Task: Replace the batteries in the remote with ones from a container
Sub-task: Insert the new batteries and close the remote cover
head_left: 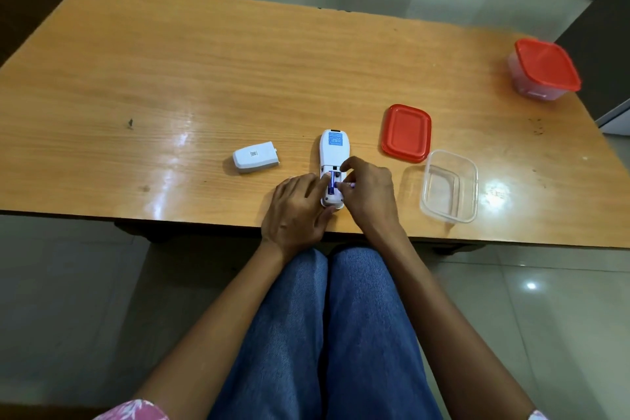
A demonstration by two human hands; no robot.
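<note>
A white remote (331, 150) lies face down near the table's front edge, its battery bay open. One blue battery (331, 185) sits in the bay's left slot. My left hand (297, 211) steadies the remote's lower end, a fingertip on that battery. My right hand (370, 194) pinches a second blue battery (345, 185) crosswise over the right slot. The remote's white battery cover (255, 157) lies to the left. A clear open container (450, 185) stands to the right, with its red lid (406, 133) beside it.
A second clear container with a red lid on (543, 70) stands at the table's far right. The wooden table (204, 78) ends just in front of my knees. Tiled floor surrounds it.
</note>
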